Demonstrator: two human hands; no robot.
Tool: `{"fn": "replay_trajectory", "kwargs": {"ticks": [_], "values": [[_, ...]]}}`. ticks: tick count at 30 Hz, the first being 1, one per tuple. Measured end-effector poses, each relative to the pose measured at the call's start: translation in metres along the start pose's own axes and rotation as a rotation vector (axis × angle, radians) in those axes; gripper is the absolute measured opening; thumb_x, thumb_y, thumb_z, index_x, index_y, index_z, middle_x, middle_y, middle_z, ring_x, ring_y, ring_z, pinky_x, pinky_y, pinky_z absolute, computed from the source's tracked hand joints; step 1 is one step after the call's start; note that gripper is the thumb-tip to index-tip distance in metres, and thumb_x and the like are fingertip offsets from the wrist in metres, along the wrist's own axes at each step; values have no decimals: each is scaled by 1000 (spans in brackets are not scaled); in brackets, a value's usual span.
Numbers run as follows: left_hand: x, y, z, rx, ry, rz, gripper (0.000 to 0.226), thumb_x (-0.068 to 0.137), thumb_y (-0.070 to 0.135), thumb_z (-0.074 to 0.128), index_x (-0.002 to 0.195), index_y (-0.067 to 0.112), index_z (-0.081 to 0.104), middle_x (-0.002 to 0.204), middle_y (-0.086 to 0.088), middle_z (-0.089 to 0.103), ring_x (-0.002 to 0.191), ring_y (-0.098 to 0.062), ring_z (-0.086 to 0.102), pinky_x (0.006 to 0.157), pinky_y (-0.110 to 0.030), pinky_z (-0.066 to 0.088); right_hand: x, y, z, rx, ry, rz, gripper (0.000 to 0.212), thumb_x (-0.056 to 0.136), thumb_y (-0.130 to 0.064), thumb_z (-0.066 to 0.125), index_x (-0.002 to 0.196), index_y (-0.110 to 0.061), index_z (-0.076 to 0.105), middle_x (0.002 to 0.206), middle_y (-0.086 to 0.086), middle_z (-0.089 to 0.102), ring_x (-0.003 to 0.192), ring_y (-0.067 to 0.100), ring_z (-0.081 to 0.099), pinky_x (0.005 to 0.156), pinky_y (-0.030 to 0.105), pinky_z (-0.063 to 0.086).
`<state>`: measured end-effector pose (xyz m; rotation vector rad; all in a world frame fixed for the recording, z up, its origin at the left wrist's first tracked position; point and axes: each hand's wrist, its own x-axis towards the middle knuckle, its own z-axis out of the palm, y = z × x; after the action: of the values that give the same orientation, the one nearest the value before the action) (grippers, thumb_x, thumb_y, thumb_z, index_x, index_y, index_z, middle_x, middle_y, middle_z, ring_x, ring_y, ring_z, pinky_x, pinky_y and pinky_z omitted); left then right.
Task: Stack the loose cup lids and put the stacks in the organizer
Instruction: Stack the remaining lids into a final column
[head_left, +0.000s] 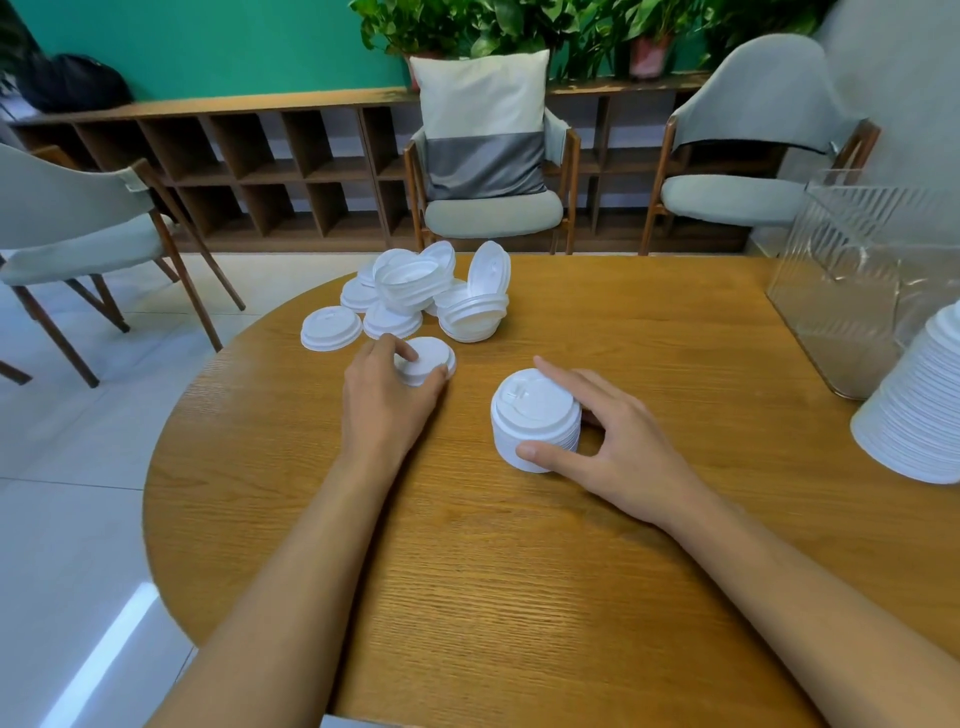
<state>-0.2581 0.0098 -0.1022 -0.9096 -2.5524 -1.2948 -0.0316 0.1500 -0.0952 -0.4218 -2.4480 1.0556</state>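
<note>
Looking down from the head view, I see a round wooden table (519, 571) with two bare arms reaching over it.

The left hand (387, 395) is curled round one white lid (428, 358) that lies flat on the table. Its thumb and one finger pinch the lid's rim.

The right hand (618, 441) holds a short stack of lids (535, 415) that stands on the table near the middle. The thumb presses low on the near side, and a finger lies by the top on the far side. The single lid and the short stack are near each other but do not touch.

Just past the left hand is a messy pile of loose lids (415, 296). Some lie flat, some are upside down, and one leans up on its edge.

At the right side of the table stands a clear plastic organizer (857, 280). I cannot tell how its inside is split up. In front of it, at the very right edge, is a tall stack of lids (919, 415), cut off by the picture's side.

Behind the table are gray chairs, and the middle chair (493, 213) has a pillow (483, 124) on it. A wooden shelf (234, 161) and green plants (519, 26) line the green wall.
</note>
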Motion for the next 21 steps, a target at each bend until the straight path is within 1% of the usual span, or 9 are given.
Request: {"fn": "replay_trajectory", "kwargs": {"ticks": [3, 5, 6, 7, 9, 12, 15, 19, 21], "values": [[-15, 8, -13, -88, -10, 59, 40, 79, 34, 89, 108, 19, 65, 110, 6, 68, 105, -13, 62, 85, -26, 48, 0, -1, 0, -7, 5, -3, 86, 80, -64, 77, 156, -42, 43, 143, -28, 49, 137, -1, 45, 116, 37, 42], [-26, 18, -23, -204, -29, 88, 43, 79, 29, 90, 113, 21, 65, 112, 12, 69, 107, -4, 64, 89, -17, 49, 1, -1, 1, -7, 11, -7, 85, 81, -60, 79, 156, -40, 44, 143, -27, 50, 136, -2, 45, 115, 35, 42], [-31, 24, -28, -274, -53, 111, 42, 80, 26, 89, 114, 22, 65, 113, 14, 70, 109, -4, 65, 90, -14, 49, 0, -1, 1, -5, 9, -8, 85, 82, -59, 79, 157, -39, 43, 142, -27, 50, 136, -2, 46, 115, 35, 42], [-35, 29, -32, -335, -76, 146, 40, 81, 23, 88, 114, 21, 65, 113, 13, 71, 113, -6, 66, 92, -14, 50, 0, 0, 1, -3, 5, -11, 86, 82, -59, 79, 157, -39, 43, 142, -26, 50, 136, -1, 47, 114, 36, 43], [-41, 37, -35, -435, -117, 228, 37, 85, 19, 83, 117, 18, 65, 118, 8, 72, 120, -16, 66, 96, -25, 54, 0, 1, 1, 2, 3, -17, 88, 82, -61, 79, 158, -42, 39, 140, -26, 51, 135, 2, 48, 113, 39, 45], [-49, 47, -33, -517, -190, 309, 40, 85, 12, 79, 122, 13, 63, 123, 2, 71, 124, -24, 65, 99, -35, 56, 1, -2, 0, 6, -1, -22, 93, 81, -63, 79, 159, -50, 30, 149, -31, 44, 141, -2, 42, 117, 40, 43], [-54, 55, -22, -492, -268, 345, 48, 83, 9, 84, 126, 14, 62, 125, 3, 70, 126, -23, 65, 101, -37, 57, 1, -4, -1, 43, 7, -36, 98, 81, -56, 83, 160, -50, 26, 155, -29, 41, 143, -7, 39, 118, 38, 42], [-55, 58, -15, -488, -347, 335, 59, 81, 2, 83, 133, 16, 58, 127, 3, 70, 130, -19, 63, 107, -36, 54, 1, -3, -2, 60, 2, -35, 97, 81, -56, 84, 159, -52, 27, 158, -25, 42, 143, -6, 40, 118, 39, 42], [-55, 57, -14, -510, -379, 318, 64, 81, -2, 81, 136, 17, 56, 130, 2, 70, 131, -18, 62, 110, -38, 52, 1, -2, -2, 51, 2, -40, 94, 80, -57, 84, 158, -50, 31, 155, -24, 46, 142, -4, 42, 117, 39, 43]]}}
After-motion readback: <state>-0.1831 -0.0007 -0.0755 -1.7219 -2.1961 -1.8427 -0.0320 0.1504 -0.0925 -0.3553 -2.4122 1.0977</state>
